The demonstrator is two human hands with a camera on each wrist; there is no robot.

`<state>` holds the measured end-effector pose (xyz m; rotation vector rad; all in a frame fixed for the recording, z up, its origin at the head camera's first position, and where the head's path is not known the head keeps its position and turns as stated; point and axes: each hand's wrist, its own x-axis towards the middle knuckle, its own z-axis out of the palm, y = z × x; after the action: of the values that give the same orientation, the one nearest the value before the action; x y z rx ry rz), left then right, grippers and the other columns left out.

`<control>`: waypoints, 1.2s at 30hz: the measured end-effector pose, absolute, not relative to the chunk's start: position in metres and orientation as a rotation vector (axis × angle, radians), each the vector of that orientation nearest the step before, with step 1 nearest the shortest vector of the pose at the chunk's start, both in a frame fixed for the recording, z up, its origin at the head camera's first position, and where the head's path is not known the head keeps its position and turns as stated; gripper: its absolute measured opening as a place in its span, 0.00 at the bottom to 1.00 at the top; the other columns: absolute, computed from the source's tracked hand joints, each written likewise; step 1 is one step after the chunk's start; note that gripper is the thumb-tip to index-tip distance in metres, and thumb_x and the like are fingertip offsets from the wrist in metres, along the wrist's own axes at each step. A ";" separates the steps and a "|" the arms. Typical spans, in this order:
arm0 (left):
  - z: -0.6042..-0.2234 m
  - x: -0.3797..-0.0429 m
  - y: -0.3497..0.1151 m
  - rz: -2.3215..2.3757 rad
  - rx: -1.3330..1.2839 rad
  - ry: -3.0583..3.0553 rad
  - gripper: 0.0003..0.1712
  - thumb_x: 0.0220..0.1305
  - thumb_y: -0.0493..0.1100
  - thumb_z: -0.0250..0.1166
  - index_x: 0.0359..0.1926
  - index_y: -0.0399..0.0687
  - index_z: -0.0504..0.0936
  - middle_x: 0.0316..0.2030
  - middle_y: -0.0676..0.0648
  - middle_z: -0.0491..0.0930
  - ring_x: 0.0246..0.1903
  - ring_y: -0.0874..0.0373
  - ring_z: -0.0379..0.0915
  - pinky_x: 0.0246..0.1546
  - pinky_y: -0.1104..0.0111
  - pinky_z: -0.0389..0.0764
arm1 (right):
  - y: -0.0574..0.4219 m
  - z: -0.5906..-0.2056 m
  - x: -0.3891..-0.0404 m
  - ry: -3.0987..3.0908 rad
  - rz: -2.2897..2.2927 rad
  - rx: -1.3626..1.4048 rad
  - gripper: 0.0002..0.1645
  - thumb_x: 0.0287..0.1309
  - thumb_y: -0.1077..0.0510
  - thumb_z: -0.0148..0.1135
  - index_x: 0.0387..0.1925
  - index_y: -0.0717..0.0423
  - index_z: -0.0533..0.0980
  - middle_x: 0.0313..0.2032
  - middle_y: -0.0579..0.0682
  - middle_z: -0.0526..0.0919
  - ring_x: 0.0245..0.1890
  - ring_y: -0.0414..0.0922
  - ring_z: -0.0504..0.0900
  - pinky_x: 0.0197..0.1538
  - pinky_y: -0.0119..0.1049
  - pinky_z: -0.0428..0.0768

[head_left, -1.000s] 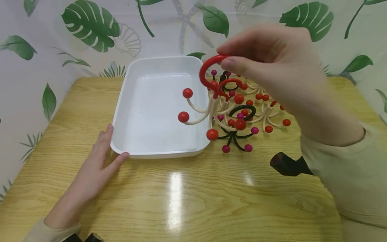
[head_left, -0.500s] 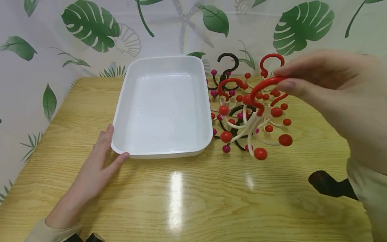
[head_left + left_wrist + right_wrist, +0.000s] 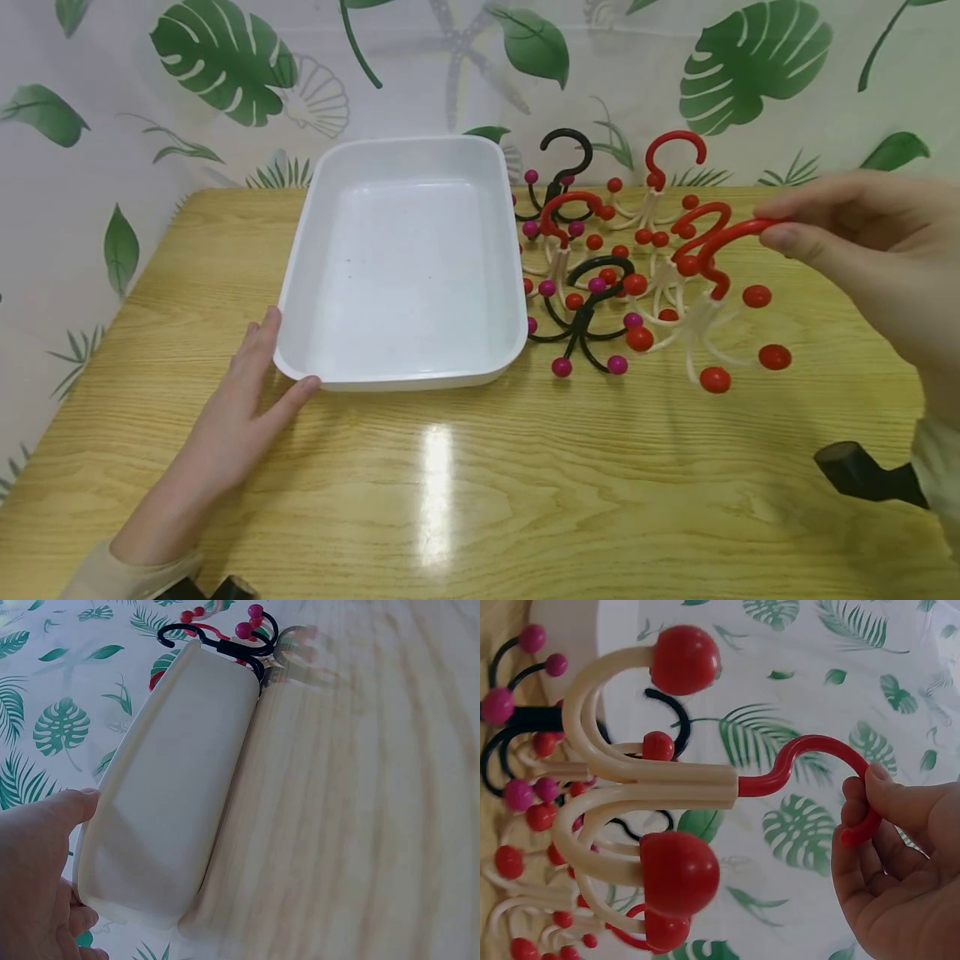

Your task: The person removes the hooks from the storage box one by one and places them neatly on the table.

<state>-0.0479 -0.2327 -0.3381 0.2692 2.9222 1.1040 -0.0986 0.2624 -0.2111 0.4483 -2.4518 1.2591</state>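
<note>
In the head view, my right hand [image 3: 885,258] pinches the red hook of a claw-shaped hanger [image 3: 705,321] between thumb and fingertips. This hanger has cream prongs curving up to red ball tips, and hangs hook-up in front of the other hangers at the right. The right wrist view shows the hook [image 3: 810,742] between thumb and curled fingers. At the white tray's [image 3: 412,379] near left corner, my left hand [image 3: 240,400] rests with thumb against the front and fingers along the left side. In the left wrist view, the thumb [image 3: 79,802] touches the tray's rim.
Just right of the tray stands a group of similar hangers: black ones [image 3: 581,321] with pink balls and cream ones [image 3: 652,204] with red hooks and balls, some overlapping. They stand on a wooden table [image 3: 525,483]. A leaf-patterned covering [image 3: 420,58] rises behind it.
My right hand has carried the red-hooked hanger from over the tray's right edge rightwards and lower, past the front of the hanger group. My left hand stays at the tray corner.
</note>
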 end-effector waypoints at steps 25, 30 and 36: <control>-0.338 -0.047 -0.234 1.104 0.255 2.913 0.47 0.69 0.56 0.56 0.75 0.59 0.34 0.74 0.55 0.34 0.72 0.50 0.26 0.68 0.43 0.38 | 0.284 -0.248 -0.105 -2.595 1.341 0.314 0.10 0.58 0.70 0.61 0.43 0.65 0.80 0.37 0.41 0.83 0.32 0.35 0.80 0.35 0.17 0.76; -0.339 -0.047 -0.234 1.102 0.257 2.917 0.47 0.69 0.56 0.56 0.75 0.60 0.34 0.74 0.55 0.34 0.72 0.49 0.26 0.67 0.43 0.38 | 0.284 -0.251 -0.106 -2.599 1.365 0.367 0.10 0.58 0.70 0.62 0.42 0.67 0.80 0.37 0.43 0.83 0.32 0.36 0.81 0.35 0.19 0.77; -0.339 -0.048 -0.234 1.107 0.258 2.916 0.47 0.69 0.56 0.56 0.75 0.59 0.34 0.74 0.54 0.34 0.72 0.49 0.26 0.68 0.44 0.38 | 0.283 -0.256 -0.106 -2.662 1.351 0.304 0.10 0.58 0.67 0.63 0.43 0.64 0.80 0.36 0.40 0.83 0.33 0.35 0.81 0.34 0.19 0.76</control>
<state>-0.0477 -0.2339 -0.3389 0.2584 2.9156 1.1073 -0.1064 0.2830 -0.2558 0.3044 -2.6623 1.3506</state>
